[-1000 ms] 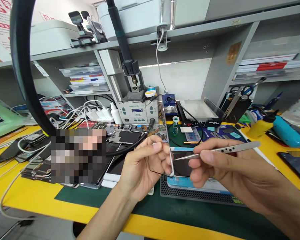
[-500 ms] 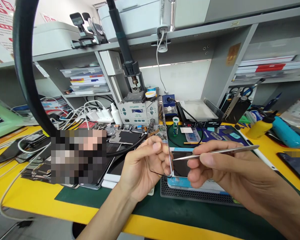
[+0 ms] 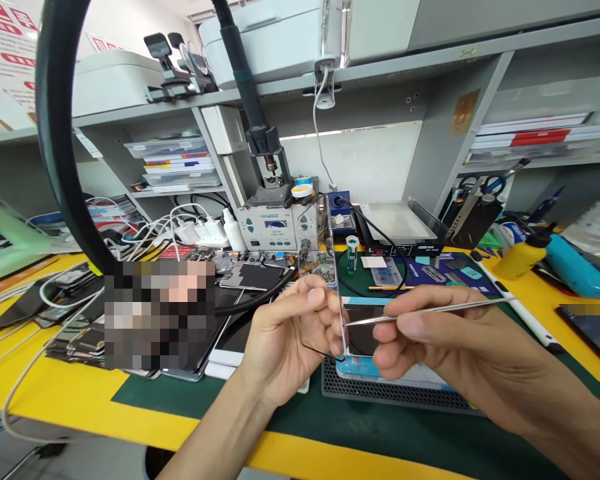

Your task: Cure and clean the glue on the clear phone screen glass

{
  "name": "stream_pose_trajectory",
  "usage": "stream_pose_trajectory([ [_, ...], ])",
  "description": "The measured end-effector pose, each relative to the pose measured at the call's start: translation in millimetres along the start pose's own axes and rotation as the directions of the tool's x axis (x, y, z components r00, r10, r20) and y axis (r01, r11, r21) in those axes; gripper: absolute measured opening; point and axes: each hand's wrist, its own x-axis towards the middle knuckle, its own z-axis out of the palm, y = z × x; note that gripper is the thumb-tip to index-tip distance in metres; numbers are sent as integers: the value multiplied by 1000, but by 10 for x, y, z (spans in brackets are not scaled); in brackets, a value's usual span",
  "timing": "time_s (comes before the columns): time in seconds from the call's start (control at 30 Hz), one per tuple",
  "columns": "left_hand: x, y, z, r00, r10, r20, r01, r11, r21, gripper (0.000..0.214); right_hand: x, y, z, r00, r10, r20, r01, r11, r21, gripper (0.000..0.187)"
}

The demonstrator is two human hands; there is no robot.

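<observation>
My left hand [image 3: 285,340] pinches a thin clear panel with a dark border [image 3: 336,270], which looks like a phone's cover glass or frame. It stands upright and nearly edge-on to me. Closed around metal tweezers [image 3: 455,307], my right hand [image 3: 445,333] keeps their tips at the panel's edge, beside the left fingers. Whether the tips grip anything is too small to tell. Below both hands, a dark screen with light blue borders [image 3: 365,327] lies on a black perforated pad [image 3: 400,395], partly hidden by the right hand.
A soldering station [image 3: 275,230] stands at the back, with a small green-labelled tube [image 3: 351,255] nearer me. Several phones and parts crowd the left, beside white cables. At right are a yellow bottle [image 3: 521,257] and a tool holder [image 3: 473,217]. A black curved arm [image 3: 55,120] rises at left.
The tweezers have turned slightly in my right hand and now show a narrower side, with their rear end a little lower. The view has shifted slightly; my left hand keeps its hold.
</observation>
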Motion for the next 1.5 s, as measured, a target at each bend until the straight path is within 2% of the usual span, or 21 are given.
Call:
stream_pose_trajectory([
  [0.57,-15,-3,-8,999,3,32,-3,1000,0,5,11,-6,-3,1000,3,-3,-3,1000,0,7],
  [1.5,-3,-2,-2,1000,9,7,-9,1000,23,6,0,-18,18,1000,10,-10,-10,1000,-21,5],
])
